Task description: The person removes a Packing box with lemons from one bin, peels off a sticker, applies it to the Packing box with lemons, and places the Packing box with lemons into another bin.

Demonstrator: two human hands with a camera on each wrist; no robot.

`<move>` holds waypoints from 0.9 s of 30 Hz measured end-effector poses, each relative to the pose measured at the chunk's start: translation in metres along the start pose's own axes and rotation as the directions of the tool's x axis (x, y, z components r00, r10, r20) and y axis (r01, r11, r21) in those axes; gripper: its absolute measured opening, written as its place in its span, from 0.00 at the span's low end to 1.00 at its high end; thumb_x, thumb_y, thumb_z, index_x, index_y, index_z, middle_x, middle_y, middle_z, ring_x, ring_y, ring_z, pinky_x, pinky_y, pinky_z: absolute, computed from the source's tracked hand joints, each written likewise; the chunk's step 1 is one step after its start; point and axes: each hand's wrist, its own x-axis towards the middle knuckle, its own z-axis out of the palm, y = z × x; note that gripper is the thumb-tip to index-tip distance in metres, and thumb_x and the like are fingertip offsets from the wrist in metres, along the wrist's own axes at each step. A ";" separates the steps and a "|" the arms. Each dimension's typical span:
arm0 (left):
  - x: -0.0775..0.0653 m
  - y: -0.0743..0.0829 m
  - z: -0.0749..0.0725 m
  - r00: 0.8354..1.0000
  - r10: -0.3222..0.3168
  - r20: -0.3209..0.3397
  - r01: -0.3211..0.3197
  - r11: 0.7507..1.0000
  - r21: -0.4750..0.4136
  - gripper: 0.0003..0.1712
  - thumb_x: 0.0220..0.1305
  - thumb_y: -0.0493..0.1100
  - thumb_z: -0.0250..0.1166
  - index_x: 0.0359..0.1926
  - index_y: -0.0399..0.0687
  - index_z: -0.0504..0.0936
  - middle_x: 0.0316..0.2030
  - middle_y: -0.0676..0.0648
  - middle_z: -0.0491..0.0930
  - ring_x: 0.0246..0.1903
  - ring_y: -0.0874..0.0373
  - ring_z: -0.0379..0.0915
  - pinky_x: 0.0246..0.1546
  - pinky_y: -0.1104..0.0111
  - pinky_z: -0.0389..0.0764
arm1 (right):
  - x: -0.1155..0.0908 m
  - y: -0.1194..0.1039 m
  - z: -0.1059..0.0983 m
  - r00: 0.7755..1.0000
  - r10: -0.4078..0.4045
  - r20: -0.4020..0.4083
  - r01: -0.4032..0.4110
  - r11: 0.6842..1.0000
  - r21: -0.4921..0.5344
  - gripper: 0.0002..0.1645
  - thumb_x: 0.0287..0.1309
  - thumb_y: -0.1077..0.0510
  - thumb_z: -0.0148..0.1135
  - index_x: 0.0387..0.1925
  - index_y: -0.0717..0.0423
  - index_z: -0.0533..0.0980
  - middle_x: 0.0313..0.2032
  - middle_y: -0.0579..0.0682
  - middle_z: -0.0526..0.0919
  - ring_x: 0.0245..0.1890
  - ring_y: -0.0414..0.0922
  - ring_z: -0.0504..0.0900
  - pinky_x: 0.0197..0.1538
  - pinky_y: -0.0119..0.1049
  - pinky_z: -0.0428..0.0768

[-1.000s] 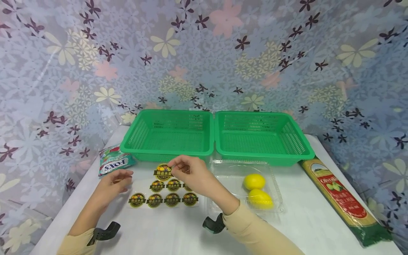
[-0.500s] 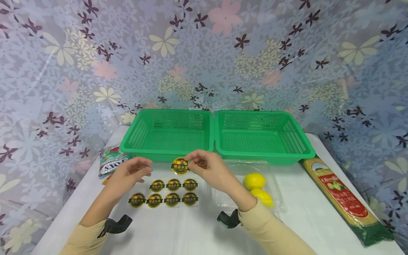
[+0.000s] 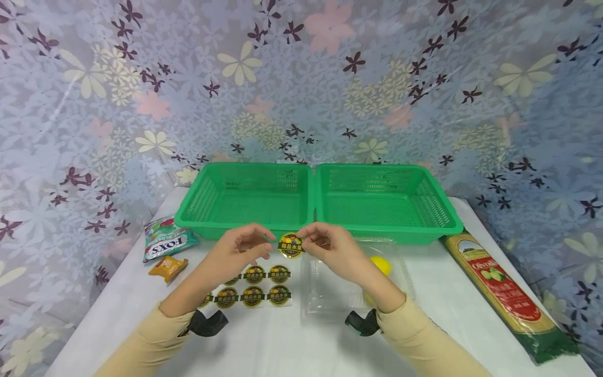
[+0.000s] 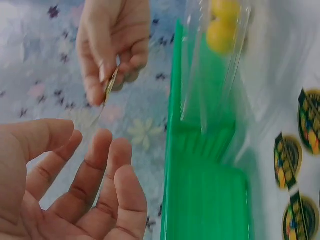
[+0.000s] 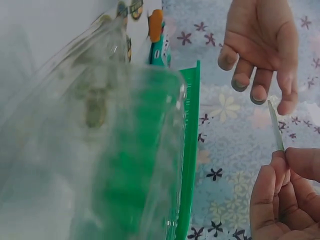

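Observation:
My right hand pinches a round black-and-gold fruit sticker by its right edge, between thumb and fingertips. Seen edge-on in the right wrist view, the sticker stands up thin and pale from those fingertips. My left hand is held at the sticker's left side, thumb and fingers apart, holding nothing. In the left wrist view the left hand's fingers are loosely bent, with a gap to the sticker. Below, a sheet of several more stickers lies on the table, partly hidden by the left forearm.
Two green baskets stand side by side at the back. A clear plastic box with yellow lemons lies under the right arm. On the left are a FOX'S bag and an orange packet; a pasta pack lies right.
My right hand has lifted the sticker off the sheet and carried it to the right. My left hand has moved right, close to the sticker, uncovering the orange packet.

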 end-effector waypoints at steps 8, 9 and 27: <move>0.017 0.012 0.023 0.999 0.024 0.032 -0.024 1.000 0.007 0.09 0.77 0.42 0.68 0.54 0.50 0.86 0.43 0.47 0.90 0.41 0.54 0.87 0.42 0.63 0.88 | -0.008 0.009 -0.014 1.000 0.031 -0.005 -0.031 0.999 -0.025 0.12 0.75 0.61 0.66 0.55 0.57 0.84 0.43 0.53 0.89 0.41 0.43 0.86 0.47 0.35 0.85; 0.019 0.012 0.025 0.999 0.029 0.030 -0.029 1.000 0.007 0.08 0.77 0.42 0.68 0.53 0.50 0.86 0.42 0.47 0.90 0.41 0.54 0.87 0.42 0.64 0.87 | -0.009 0.010 -0.016 0.999 0.034 -0.009 -0.035 0.999 -0.027 0.12 0.75 0.61 0.66 0.55 0.57 0.84 0.43 0.53 0.89 0.41 0.43 0.86 0.47 0.35 0.85; 0.053 0.016 0.059 0.998 0.057 0.033 -0.059 0.997 0.049 0.05 0.72 0.36 0.70 0.45 0.44 0.91 0.38 0.45 0.92 0.35 0.60 0.86 0.38 0.68 0.87 | -0.021 0.031 -0.046 0.998 0.065 -0.020 -0.066 0.994 -0.090 0.12 0.75 0.61 0.65 0.54 0.60 0.84 0.44 0.55 0.89 0.43 0.44 0.87 0.49 0.35 0.86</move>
